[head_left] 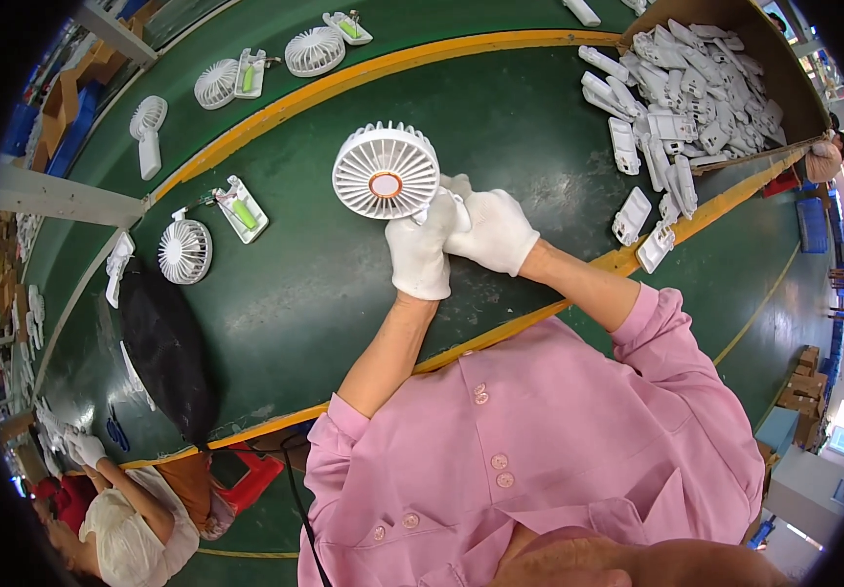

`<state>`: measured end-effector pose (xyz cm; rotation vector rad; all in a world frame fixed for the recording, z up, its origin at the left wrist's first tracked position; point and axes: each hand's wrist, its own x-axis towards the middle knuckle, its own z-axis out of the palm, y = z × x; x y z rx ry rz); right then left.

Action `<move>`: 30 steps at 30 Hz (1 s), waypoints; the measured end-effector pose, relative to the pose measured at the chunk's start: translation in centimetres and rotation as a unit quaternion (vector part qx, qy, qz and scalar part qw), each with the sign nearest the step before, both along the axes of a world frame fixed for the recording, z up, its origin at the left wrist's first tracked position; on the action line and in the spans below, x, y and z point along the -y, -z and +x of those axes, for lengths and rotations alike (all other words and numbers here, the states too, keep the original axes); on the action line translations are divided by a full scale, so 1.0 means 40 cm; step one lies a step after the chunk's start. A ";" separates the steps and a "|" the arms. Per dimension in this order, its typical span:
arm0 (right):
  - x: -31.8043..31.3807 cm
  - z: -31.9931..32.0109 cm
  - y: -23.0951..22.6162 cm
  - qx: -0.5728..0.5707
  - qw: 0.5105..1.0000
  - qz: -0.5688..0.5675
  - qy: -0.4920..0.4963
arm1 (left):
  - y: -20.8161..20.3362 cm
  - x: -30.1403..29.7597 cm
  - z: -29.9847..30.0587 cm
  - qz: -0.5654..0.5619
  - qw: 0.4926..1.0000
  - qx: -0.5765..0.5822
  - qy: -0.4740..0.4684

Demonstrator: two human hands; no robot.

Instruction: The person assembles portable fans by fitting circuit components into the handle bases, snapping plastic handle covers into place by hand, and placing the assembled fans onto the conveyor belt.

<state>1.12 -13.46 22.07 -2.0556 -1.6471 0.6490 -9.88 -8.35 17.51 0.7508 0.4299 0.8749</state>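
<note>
A white handheld fan (pixel 386 172) with a round slatted grille and an orange ring at its centre is held over the green table. Below the fan head, my white-gloved left hand (pixel 420 256) is closed around the neck and handle. My right hand (pixel 495 231), also gloved, presses against the handle from the right, its fingers closed. Most of the handle is hidden by the gloves. Left of my hands lie an opened fan head (pixel 185 251) and a handle shell (pixel 242 210) with a green battery in it.
A cardboard box (pixel 801 73) heaped with white plastic shells stands at the far right, with loose shells (pixel 631 215) beside it. Beyond a yellow strip lie more fans (pixel 314 51). A black bag (pixel 162 347) rests at left, near a co-worker (pixel 138 519).
</note>
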 end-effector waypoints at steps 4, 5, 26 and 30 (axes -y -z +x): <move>-0.013 0.007 0.009 0.033 0.999 0.025 0.008 | 0.005 -0.009 0.007 0.009 1.000 -0.020 -0.004; -0.019 0.014 -0.006 -0.009 1.000 -0.028 -0.004 | 0.009 -0.018 0.006 0.012 1.000 -0.020 -0.005; 0.084 0.034 0.080 -0.712 0.699 0.005 -0.066 | 0.024 -0.066 -0.025 -0.082 0.974 0.125 0.168; 0.075 0.032 0.025 -0.563 0.825 0.001 -0.052 | 0.008 -0.054 -0.015 -0.023 0.995 0.012 0.097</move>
